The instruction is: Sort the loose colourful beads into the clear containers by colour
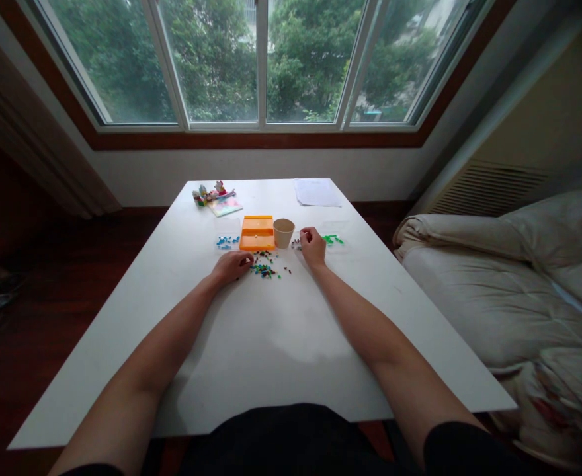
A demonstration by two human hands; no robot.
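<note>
My left hand [233, 266] rests on the table with its fingers curled, at the left edge of a loose pile of small coloured pieces [265, 270], blue, green and dark. Whatever its fingertips hold is too small to make out. My right hand [313, 247] is closed in a pinch above brown and pale small pieces [295, 243], partly hiding them; nothing can be made out between its fingers. Left of it stands a brown paper cup [284, 234], beside an orange tray [257, 233]. Blue pieces [228, 242] lie in a clear container on the left, green pieces [332, 239] on the right.
At the far left of the white table [291, 330] stand small toy figures [214, 192] by a pastel card [226, 206]. White paper sheets [317, 192] lie at the far right. A pale sofa [509, 284] stands right of the table, and a window is ahead.
</note>
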